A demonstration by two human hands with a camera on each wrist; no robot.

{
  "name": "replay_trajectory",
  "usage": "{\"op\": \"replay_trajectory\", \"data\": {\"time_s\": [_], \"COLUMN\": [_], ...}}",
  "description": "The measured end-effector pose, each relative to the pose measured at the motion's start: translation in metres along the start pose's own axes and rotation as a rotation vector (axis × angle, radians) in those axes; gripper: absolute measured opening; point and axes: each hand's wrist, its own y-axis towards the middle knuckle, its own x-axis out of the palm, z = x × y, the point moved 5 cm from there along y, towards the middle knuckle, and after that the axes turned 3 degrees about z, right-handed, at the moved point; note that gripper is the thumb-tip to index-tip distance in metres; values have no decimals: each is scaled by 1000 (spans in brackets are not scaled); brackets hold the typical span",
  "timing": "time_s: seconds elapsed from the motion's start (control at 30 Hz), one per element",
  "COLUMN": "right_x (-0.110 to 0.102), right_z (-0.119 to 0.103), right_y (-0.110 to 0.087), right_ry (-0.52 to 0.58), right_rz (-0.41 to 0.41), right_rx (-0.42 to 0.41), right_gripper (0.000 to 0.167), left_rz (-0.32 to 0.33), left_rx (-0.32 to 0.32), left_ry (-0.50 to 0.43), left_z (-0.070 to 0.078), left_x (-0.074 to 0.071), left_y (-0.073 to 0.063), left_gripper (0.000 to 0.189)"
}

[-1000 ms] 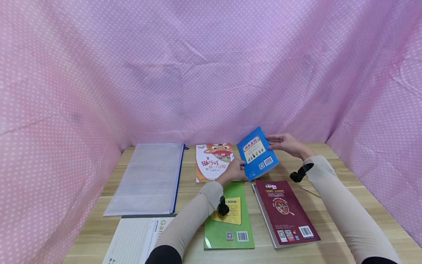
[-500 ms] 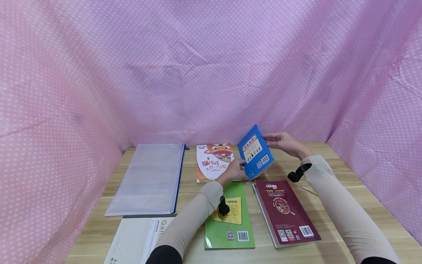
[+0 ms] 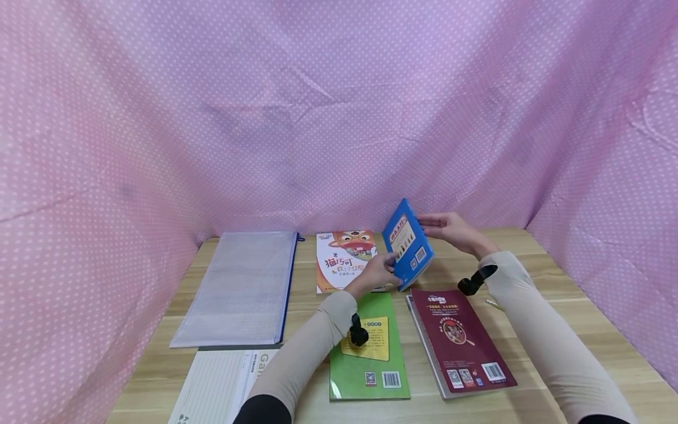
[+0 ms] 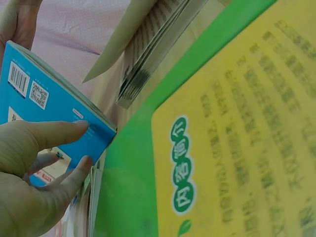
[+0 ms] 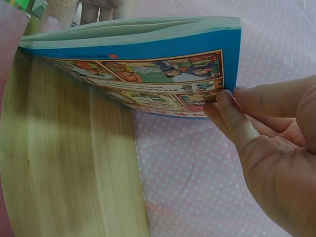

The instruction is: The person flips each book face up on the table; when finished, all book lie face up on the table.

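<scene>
A blue paperback book [image 3: 410,244] stands tilted at the back of the table, its back cover with a barcode turned toward the head camera. My left hand [image 3: 377,272] holds it by its lower left edge; in the left wrist view the thumb [image 4: 74,129] lies on the blue cover, with other fingers near the edge. My right hand [image 3: 450,231] pinches the raised far edge. In the right wrist view, fingers [image 5: 232,111] touch the picture-covered front and the thumb is on the other side.
A white cartoon book [image 3: 339,268] lies left of the blue one. Nearer are a green book [image 3: 365,380] and a maroon book [image 3: 458,338], with a pencil [image 3: 494,304] beside it. Farther left are a mesh zip pouch [image 3: 241,288] and a notebook [image 3: 217,377]. A pink dotted curtain [image 3: 339,118] hangs behind.
The blue book has tipped up steeper, its right side swinging leftward. My right hand has moved slightly left with it, while my left hand has stayed almost in place.
</scene>
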Motion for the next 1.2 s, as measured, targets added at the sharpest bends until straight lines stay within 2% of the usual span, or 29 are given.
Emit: {"op": "replay_trajectory", "data": {"time_s": [0.5,0.97,1.2], "right_x": [17,36,48], "right_z": [-5,-3,0], "right_y": [6,14,15], "right_ry": [27,49,62], "right_rz": [-9,-64,-97], "right_rx": [-18,-70,-85], "right_gripper": [56,58,62], "left_rz": [7,15,11], "left_rx": [67,115,104], "left_ry": [-66,-204,-238], "left_z": [20,35,37], "left_x": [-9,-31,-41], "left_y": [-5,-11,-17], "left_gripper": [78,76,74]}}
